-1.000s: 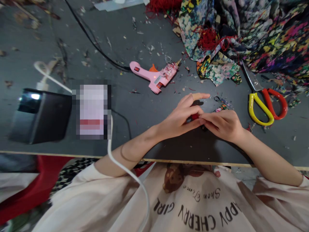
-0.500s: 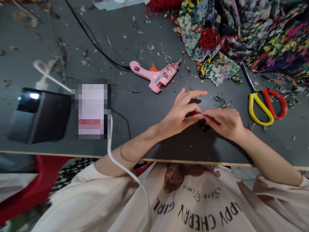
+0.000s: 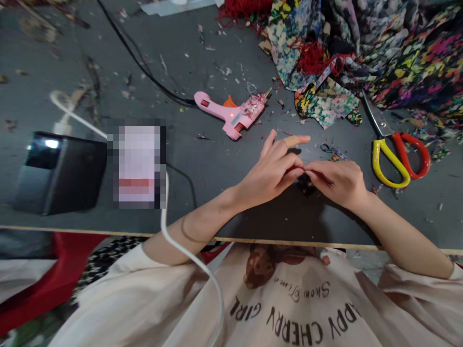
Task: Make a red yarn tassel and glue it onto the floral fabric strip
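Observation:
Fingertip to fingertip, my left hand point(image 3: 269, 168) and my right hand point(image 3: 336, 180) meet above the grey table near its front edge. Thumb and index finger of the left are pinched together, while its other fingers stretch outward. The right is closed in a pinch against them. Whatever sits between the fingertips is almost wholly hidden; only a trace of red shows there. Just below the fingertips is a small dark patterned scrap point(image 3: 306, 184), and I cannot tell if it is held or lies on the table. Small fabric scraps point(image 3: 334, 153) lie just beyond the right hand.
A pink glue gun point(image 3: 231, 114) with a lit light lies beyond my left hand, its black cord running back. Scissors point(image 3: 392, 154) with yellow and red handles lie at right, below heaped floral fabric point(image 3: 405, 58). A black power bank point(image 3: 68, 173), a blurred phone point(image 3: 139, 164) and white cable point(image 3: 188, 258) are left.
Both hands stay in nearly the same place, with only slight shifts of the fingers. Less red shows between the fingertips, and more of the dark scrap below them is visible.

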A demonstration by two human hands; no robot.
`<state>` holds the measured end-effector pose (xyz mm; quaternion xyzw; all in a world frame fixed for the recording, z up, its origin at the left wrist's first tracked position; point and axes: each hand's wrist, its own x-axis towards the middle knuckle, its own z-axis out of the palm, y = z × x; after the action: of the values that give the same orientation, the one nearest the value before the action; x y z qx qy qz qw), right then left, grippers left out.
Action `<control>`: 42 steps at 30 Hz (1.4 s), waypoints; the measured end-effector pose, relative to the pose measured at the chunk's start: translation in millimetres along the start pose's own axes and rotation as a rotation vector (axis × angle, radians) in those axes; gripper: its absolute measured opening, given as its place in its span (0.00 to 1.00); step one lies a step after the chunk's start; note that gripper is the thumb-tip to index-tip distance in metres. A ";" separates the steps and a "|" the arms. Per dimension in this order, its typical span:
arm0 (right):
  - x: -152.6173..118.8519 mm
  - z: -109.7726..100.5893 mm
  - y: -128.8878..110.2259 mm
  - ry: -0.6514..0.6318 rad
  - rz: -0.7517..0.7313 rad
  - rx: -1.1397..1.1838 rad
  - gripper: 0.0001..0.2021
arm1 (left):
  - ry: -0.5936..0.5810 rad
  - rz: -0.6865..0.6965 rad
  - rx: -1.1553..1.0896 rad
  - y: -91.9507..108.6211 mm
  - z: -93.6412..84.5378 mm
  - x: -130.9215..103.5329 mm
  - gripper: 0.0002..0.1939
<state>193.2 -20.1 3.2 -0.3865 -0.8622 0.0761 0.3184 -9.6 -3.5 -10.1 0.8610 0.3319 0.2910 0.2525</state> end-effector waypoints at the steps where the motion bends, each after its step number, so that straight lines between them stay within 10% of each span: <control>1: 0.4 -0.5 0.1 -0.001 0.002 -0.011 0.12 | -0.015 -0.007 -0.002 0.3 -0.4 0.0 0.14; 42: 2.4 -1.2 1.5 0.023 -0.127 -0.116 0.07 | 0.036 -0.021 -0.062 3.2 -3.9 0.1 0.19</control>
<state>193.7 -17.5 4.7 -0.3497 -0.8843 0.0011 0.3095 -10.8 -4.5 -5.3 0.8439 0.3365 0.3138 0.2761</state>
